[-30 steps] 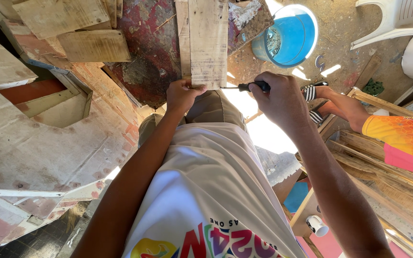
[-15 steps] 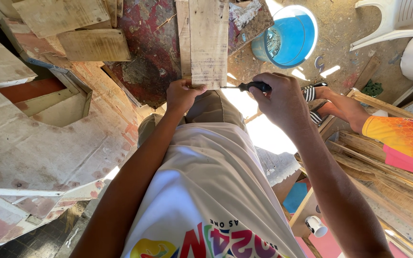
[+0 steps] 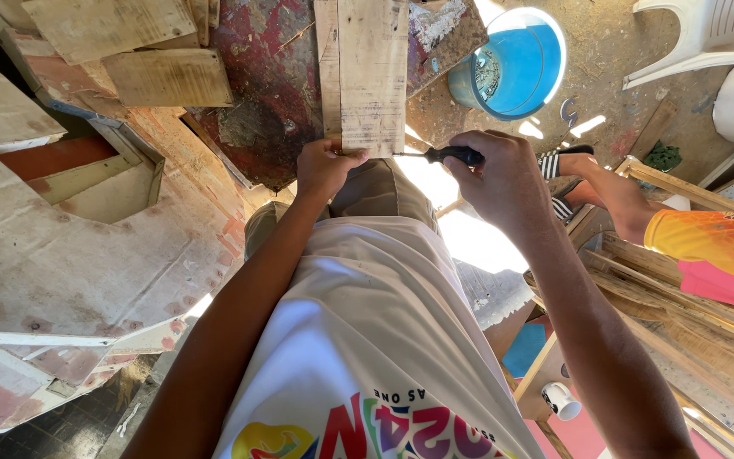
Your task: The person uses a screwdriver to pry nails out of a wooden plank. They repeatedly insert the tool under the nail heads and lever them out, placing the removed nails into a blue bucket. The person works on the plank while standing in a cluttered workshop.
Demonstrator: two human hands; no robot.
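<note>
A worker's left hand [image 3: 326, 167] closes on the near end of a pale wooden plank [image 3: 373, 75], fingers curled against its lower edge, while the right hand [image 3: 503, 180] is wrapped in a full fist around the black handle of a screwdriver [image 3: 443, 155], its thin shaft lying level and pointing at the plank's near right corner. The plank runs straight away from the worker, over a worn red painted surface [image 3: 269, 76]. Right of the plank, a blue bucket [image 3: 516, 64] stands on the sandy ground, with a white plastic chair [image 3: 707, 34] beyond it. Further right of the plank, another person's arm in an orange sleeve [image 3: 711, 251] reaches over stacked wooden slats [image 3: 681, 314]. Left of the plank lie weathered boards [image 3: 87, 246].
</note>
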